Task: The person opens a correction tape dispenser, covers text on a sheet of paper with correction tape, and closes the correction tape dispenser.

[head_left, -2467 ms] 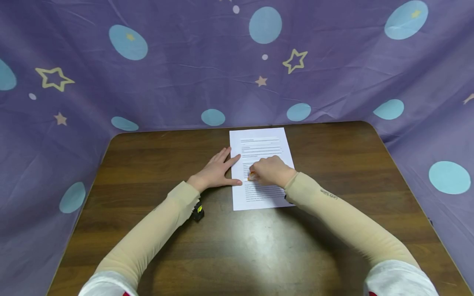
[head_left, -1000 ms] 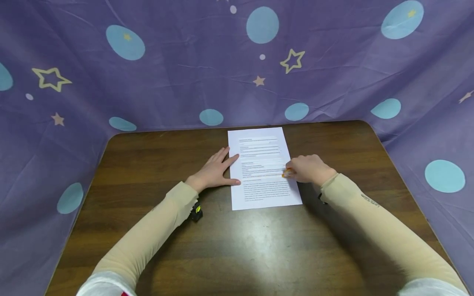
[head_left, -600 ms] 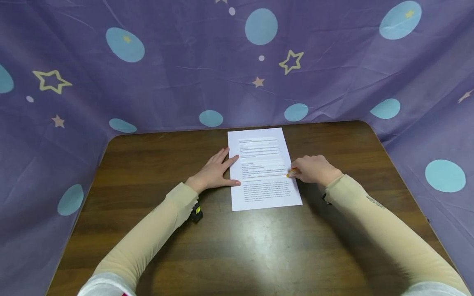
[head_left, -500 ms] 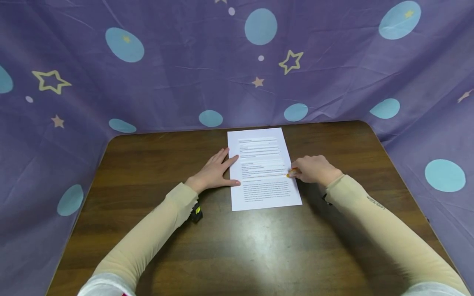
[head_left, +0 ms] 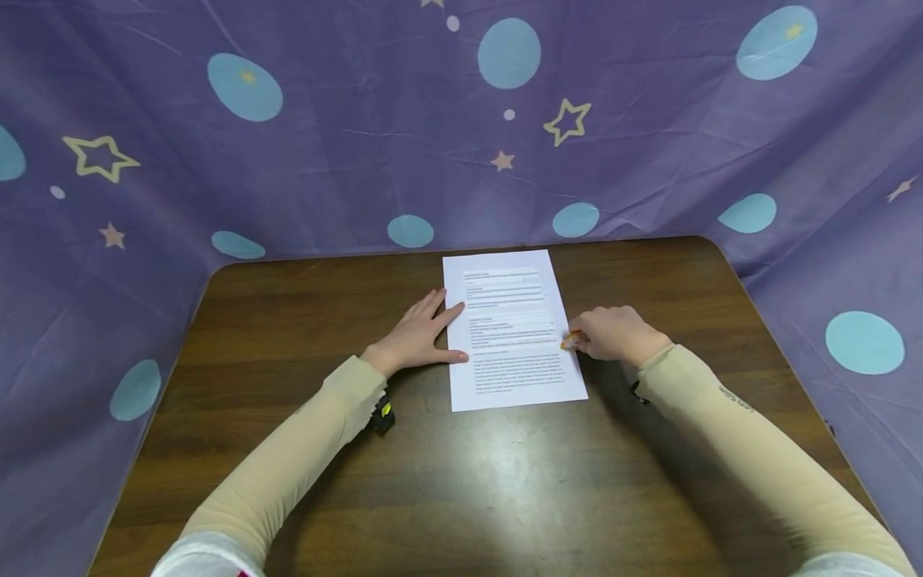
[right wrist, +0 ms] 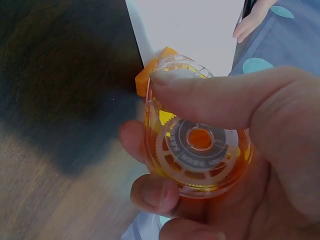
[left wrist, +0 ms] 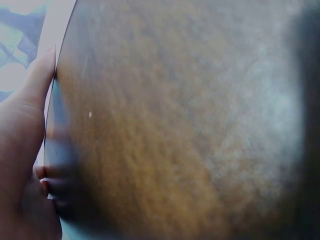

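Note:
A printed white sheet point(head_left: 515, 377) lies on the wooden table, with pale bands between some text lines. My left hand point(head_left: 418, 332) rests with spread fingers over its left edge, thumb and forefinger on the paper. At the right margin, my right hand point(head_left: 616, 332) grips a correction tape dispenser point(right wrist: 200, 167), clear-cased with orange parts and a toothed wheel inside. Its orange end point(head_left: 566, 344) points down at the sheet. In the right wrist view the thumb point(right wrist: 210, 100) presses along the top face, with the other fingers curled beneath. The left wrist view shows the left thumb point(left wrist: 42, 75) at the paper's edge.
The brown wooden table point(head_left: 469, 497) has rounded far corners. A purple curtain point(head_left: 346, 160) with stars and blue spots hangs behind and at both sides. A small black device point(head_left: 382, 413) sits under the left wrist.
Over the earlier frames my right hand slid the correction tape rightward from mid-page to the right margin. In the last half second it has barely shifted, tilting slightly. My left hand stayed put.

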Demonstrator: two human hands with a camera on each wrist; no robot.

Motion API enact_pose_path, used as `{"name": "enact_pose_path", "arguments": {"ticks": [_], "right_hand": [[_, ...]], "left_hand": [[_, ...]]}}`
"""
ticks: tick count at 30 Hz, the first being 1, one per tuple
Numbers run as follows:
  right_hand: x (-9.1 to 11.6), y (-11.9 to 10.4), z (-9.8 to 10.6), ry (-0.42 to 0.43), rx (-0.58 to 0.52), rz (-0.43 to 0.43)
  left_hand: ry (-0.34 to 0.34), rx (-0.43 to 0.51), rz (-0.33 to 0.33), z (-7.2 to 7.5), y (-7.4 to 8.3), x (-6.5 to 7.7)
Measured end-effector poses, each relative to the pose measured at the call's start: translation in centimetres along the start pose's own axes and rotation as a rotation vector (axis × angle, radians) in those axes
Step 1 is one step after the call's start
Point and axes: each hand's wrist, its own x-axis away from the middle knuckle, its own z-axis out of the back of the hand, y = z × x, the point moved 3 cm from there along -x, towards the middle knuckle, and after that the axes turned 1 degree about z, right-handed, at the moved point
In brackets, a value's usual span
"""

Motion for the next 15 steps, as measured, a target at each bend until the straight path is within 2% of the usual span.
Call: {"name": "enact_pose_path", "arguments": {"ticks": [8,15], "right_hand": [[0.0,-1.2,0.7,0.113,0.01,0.108],[-1.9,-4.0,1.0,0.108,0.028,0.187]], "left_hand": [[-0.008,-0.006,0.0,0.1,-0.1,0.1],[-0.006,-0.01,-0.007,0.1,0.0,0.2]]}}
